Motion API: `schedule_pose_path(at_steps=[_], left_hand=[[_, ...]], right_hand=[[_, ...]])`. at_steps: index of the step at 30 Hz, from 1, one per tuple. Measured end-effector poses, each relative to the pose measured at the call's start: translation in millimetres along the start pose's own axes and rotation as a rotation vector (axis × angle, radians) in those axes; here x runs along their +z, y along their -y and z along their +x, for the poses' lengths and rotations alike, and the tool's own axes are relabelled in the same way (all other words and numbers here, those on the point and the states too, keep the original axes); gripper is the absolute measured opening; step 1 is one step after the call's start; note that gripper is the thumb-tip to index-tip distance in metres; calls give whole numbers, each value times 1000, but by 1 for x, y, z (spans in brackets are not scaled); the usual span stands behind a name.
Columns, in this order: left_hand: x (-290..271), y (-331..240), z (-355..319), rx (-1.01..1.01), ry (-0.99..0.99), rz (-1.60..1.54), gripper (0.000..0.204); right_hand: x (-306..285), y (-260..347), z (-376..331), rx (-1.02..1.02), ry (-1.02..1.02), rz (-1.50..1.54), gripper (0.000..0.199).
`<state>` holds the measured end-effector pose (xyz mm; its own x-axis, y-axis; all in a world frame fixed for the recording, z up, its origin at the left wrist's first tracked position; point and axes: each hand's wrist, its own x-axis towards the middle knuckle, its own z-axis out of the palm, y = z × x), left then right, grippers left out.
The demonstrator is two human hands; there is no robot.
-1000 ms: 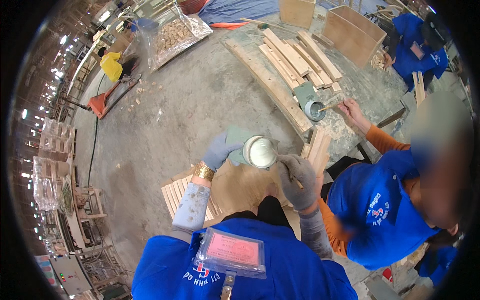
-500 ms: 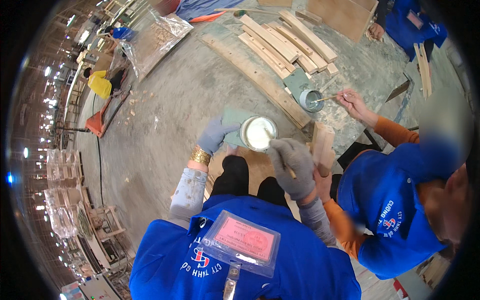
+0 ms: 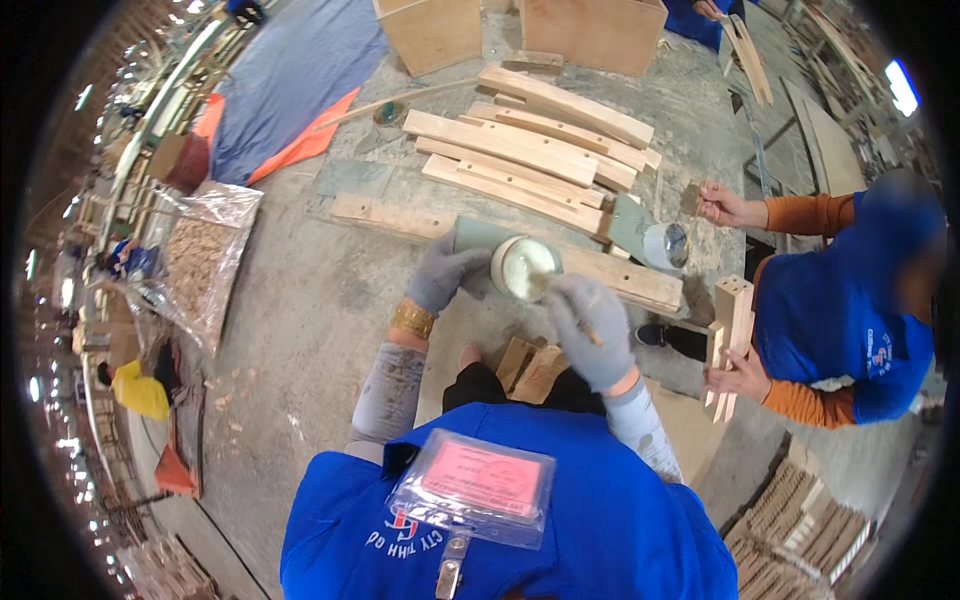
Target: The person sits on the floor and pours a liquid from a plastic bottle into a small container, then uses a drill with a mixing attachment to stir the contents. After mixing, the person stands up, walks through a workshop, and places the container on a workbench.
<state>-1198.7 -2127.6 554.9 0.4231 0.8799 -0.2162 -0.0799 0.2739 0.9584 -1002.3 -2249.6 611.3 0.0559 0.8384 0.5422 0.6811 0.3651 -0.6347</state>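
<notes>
My left hand (image 3: 442, 275), in a grey glove, grips a round container (image 3: 498, 272) at its grey-green flat side piece (image 3: 478, 234). A thick white liquid (image 3: 520, 266) lies in it. Also gloved, my right hand (image 3: 592, 330) is closed around a thin stick-like brush (image 3: 596, 339); its far end reaches into the white liquid, and its tip is hard to make out. Just beyond the container lies a long wooden beam (image 3: 600, 272). Between my legs stand wooden pieces (image 3: 535, 372).
A stack of wooden slats (image 3: 530, 150) lies farther off. At right, a co-worker in blue (image 3: 835, 310) holds wooden pieces (image 3: 732, 318) beside a second cup (image 3: 665, 245). Plywood boxes (image 3: 590, 35), a blue tarp (image 3: 290, 85) and a plastic-covered heap of wood bits (image 3: 200, 260) lie beyond.
The view has swung right and up toward the slats. Both my hands keep their grip, with the brush still in the container. The co-worker's hand has lifted away from the second cup.
</notes>
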Motion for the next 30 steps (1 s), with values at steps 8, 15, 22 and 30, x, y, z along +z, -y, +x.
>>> schedule_pose_path(at_steps=[8,15,22,30], left_hand=[[-66,-26,51,-58,230,-86,29],[-74,-55,82,21,378,7,29],[-52,-49,138,-56,482,194,31],[-28,-20,236,-147,669,650,37]], right_hand=[[55,38,39,264,-39,-10,8],[74,51,57,129,-239,-123,8],[91,24,44,412,-282,-8,8],[84,-48,57,524,-200,75,11]])
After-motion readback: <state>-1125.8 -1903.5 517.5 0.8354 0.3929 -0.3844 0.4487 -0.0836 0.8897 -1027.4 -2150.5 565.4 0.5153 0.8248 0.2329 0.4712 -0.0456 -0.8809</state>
